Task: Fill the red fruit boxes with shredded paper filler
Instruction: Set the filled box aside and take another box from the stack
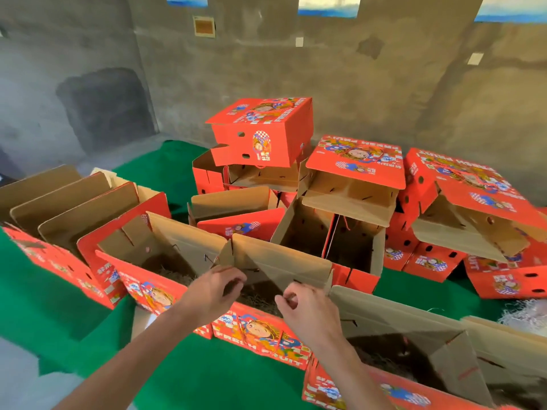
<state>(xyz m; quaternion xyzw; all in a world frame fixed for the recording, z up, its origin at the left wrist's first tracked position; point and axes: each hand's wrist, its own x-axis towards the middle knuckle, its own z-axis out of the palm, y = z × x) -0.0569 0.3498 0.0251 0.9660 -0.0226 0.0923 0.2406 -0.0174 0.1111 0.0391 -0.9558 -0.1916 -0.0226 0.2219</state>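
**Filling the Centre Box: Hand Position Check**

Head view: Your left hand (214, 287) and right hand (305, 306) are both over the open red printed cardboard fruit box (260, 329) at the front of the green-covered desk (183, 377). The fingers of both hands are curled; whether they pinch strands cannot be told. Brownish shredded paper filler (257, 297) already lies inside this box, probably being spread level. The tan inner flap (281, 261) stands upright, keeping the opening clear. A pale shredded paper heap (524, 316) lies at the right edge, within reach for refills. Unfilled red boxes (263, 131) are stacked behind.
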